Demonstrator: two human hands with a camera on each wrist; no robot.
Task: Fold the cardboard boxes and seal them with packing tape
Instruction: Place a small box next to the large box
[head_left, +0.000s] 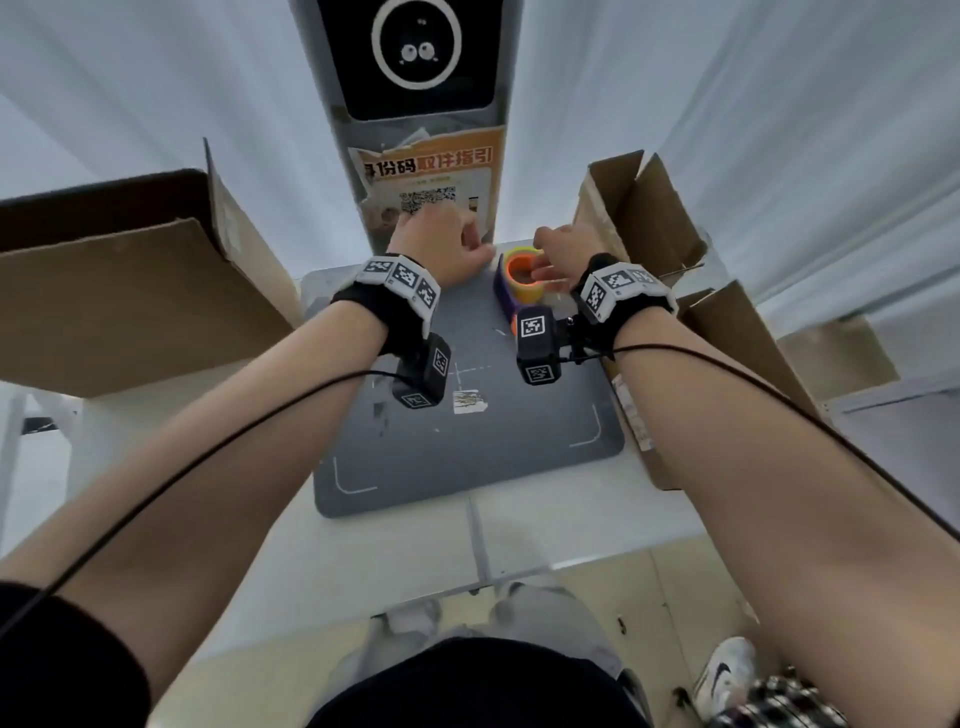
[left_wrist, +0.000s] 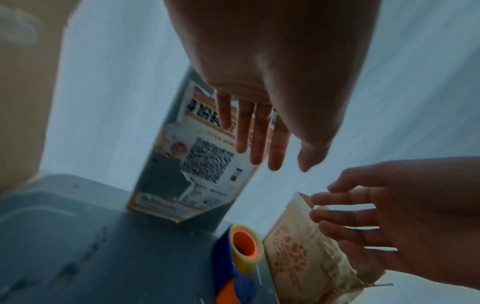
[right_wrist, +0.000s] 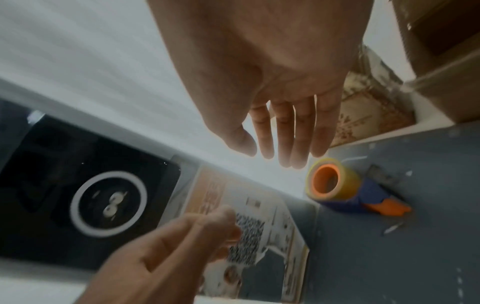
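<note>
Both hands, the left hand (head_left: 447, 249) and right hand (head_left: 563, 254), hang loose and hold nothing above the tape roll (head_left: 522, 275), so grabbing it looks next

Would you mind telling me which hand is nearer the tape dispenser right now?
Right. The right hand hovers open just above the tape dispenser, not gripping it; the left hand is off to the dispenser's left, empty.

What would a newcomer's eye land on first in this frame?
The yellow tape roll with an orange core on a blue dispenser stands at the grey mat's far edge. The open right hand reaches over it, the left hand alongside. Open brown cardboard boxes flank the mat.
</note>
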